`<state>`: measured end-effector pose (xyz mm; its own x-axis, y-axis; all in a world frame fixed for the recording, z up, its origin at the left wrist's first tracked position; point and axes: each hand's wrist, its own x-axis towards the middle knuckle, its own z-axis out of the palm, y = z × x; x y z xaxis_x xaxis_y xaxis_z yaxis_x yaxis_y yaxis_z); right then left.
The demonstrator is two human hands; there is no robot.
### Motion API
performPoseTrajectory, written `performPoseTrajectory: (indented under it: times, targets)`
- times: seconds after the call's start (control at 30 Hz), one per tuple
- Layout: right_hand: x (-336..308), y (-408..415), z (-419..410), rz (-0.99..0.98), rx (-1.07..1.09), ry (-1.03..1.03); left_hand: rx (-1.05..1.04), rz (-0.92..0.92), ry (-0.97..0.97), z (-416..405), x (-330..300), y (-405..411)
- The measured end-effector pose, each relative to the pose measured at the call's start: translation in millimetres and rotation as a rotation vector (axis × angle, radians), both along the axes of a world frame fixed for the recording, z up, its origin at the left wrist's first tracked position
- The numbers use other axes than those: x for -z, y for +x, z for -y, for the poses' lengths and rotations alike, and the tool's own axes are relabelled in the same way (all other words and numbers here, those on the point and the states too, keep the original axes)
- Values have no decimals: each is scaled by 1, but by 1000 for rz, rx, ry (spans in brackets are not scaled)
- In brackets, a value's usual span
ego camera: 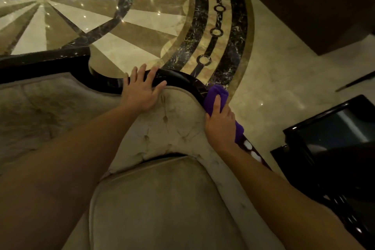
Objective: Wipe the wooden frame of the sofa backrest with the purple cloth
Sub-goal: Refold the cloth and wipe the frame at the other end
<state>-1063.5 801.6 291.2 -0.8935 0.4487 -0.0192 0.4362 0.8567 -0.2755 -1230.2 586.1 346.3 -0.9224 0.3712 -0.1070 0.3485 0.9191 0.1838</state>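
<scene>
The dark glossy wooden frame (182, 79) curves along the top of the beige tufted sofa backrest (174, 124). My left hand (142, 89) lies flat with fingers spread over the top of the frame, holding nothing. My right hand (220, 126) grips the purple cloth (216, 95) and presses it against the frame's right-hand curve, where it slopes down the backrest's side. Part of the cloth sticks out below my hand, and the frame under it is hidden.
A beige seat cushion (162, 205) lies below me. Beyond the backrest is polished patterned marble floor (142, 16). A black glossy side table (332, 138) stands close on the right. Dark wooden furniture (314, 2) fills the upper right corner.
</scene>
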Motion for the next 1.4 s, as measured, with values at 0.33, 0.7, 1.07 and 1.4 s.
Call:
performPoseTrajectory:
  times: [0.33, 0.7, 1.07, 1.4]
  targets:
    - [-2, 20, -30, 240, -7, 110, 277, -115, 13, -125, 1, 63]
    - [-19, 52, -69, 369, -94, 22, 251, -173, -218, -133, 7, 69]
    - [16, 109, -80, 116, -123, -149, 253, -218, -113, -133, 3, 78]
    - [19, 154, -95, 124, 65, -242, 504, -193, -43, -165, 77, 164]
